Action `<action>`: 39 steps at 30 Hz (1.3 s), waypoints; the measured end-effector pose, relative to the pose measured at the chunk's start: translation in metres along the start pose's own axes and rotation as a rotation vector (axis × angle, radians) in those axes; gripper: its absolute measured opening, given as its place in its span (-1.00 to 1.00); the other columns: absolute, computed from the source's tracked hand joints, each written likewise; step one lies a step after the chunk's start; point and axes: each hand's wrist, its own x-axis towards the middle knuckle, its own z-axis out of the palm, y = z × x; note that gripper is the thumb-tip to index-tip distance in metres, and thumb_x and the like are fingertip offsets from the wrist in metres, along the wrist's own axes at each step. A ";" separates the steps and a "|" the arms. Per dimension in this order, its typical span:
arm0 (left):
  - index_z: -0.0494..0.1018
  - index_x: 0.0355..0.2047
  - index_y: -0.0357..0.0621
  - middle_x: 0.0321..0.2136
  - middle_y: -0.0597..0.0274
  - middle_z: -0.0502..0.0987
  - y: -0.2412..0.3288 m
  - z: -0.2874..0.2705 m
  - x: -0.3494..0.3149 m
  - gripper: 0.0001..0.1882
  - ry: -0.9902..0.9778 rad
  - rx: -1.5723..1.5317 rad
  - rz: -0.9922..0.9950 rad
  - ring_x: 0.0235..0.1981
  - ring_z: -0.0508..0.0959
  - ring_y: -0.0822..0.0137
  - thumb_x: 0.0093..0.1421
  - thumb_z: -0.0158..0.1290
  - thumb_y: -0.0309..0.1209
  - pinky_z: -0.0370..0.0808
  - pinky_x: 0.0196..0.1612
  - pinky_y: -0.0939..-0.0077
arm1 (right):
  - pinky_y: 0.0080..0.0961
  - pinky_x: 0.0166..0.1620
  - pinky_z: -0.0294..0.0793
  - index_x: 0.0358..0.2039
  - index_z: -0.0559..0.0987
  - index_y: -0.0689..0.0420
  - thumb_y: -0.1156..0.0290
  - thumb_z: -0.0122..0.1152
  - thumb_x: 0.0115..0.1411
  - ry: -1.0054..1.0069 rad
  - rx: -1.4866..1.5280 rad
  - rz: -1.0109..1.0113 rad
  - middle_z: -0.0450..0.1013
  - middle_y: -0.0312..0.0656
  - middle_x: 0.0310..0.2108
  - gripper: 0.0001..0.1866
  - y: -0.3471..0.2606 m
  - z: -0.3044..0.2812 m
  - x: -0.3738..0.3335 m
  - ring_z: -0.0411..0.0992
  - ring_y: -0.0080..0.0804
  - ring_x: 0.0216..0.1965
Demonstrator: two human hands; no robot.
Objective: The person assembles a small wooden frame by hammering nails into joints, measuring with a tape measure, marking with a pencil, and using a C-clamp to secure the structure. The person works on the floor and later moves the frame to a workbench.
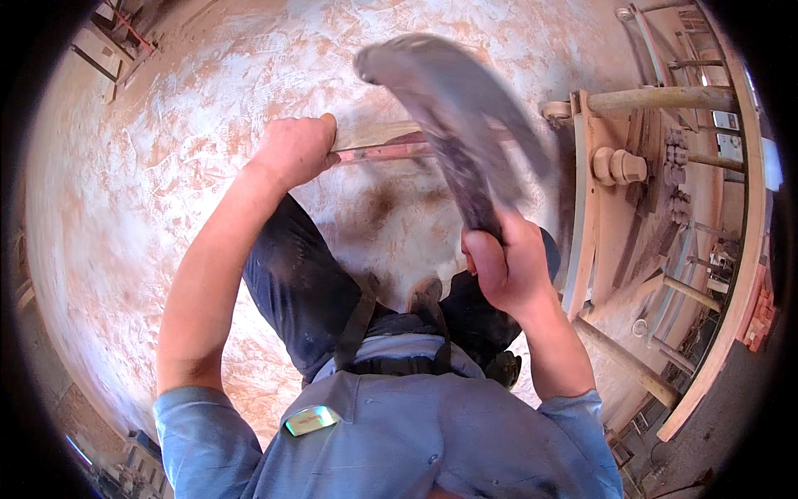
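Note:
My left hand (293, 151) is closed around the left end of a wooden strip (374, 135), pale on top with a reddish edge. The strip runs to the right, low over the dusty floor and beyond my knees. My right hand (509, 262) grips the dark handle of a hammer (453, 87), raised between me and the strip. Motion smears the hammer's grey head, which covers part of the strip. Its rounded end points to the upper left and a curved, tapering end to the right. What lies under my left fingers is hidden.
To my right stands a wooden frame (715, 378) with round rails and a knobbed turned piece (622, 166). Reddish blocks (756, 312) show beyond it. My bent knees (287, 274) are spread below the strip. Whitish dust covers the floor (166, 158).

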 end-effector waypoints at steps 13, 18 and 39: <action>0.38 -0.33 -0.24 -0.45 0.00 0.59 0.004 0.005 -0.001 -0.59 0.046 0.003 0.035 -0.35 0.62 -0.03 0.10 0.19 -0.12 0.54 -0.34 0.12 | -0.11 -0.28 0.43 -0.20 0.45 0.28 0.12 0.12 0.24 -0.041 -0.067 0.105 0.47 0.21 -0.43 -0.59 0.017 0.018 0.004 0.46 0.23 -0.32; 0.32 -0.29 -0.19 -0.44 0.00 0.58 -0.001 0.008 0.004 -0.56 0.056 0.018 0.002 -0.34 0.60 -0.04 0.04 0.23 -0.15 0.54 -0.30 0.12 | -0.08 -0.22 0.41 -0.25 0.48 0.30 0.14 0.12 0.23 -0.091 -0.188 0.270 0.48 0.26 -0.38 -0.60 0.038 0.028 0.021 0.44 0.25 -0.26; 0.25 -0.04 -0.27 -0.32 0.06 0.47 0.086 0.015 0.029 -0.32 0.319 0.061 0.070 -0.27 0.54 0.07 -0.02 0.28 -0.13 0.46 -0.21 0.23 | -0.48 -0.57 0.38 -0.29 0.43 0.23 0.26 0.00 0.31 0.196 -0.467 0.236 0.39 -0.22 -0.60 -0.74 0.086 -0.005 -0.022 0.36 -0.49 -0.67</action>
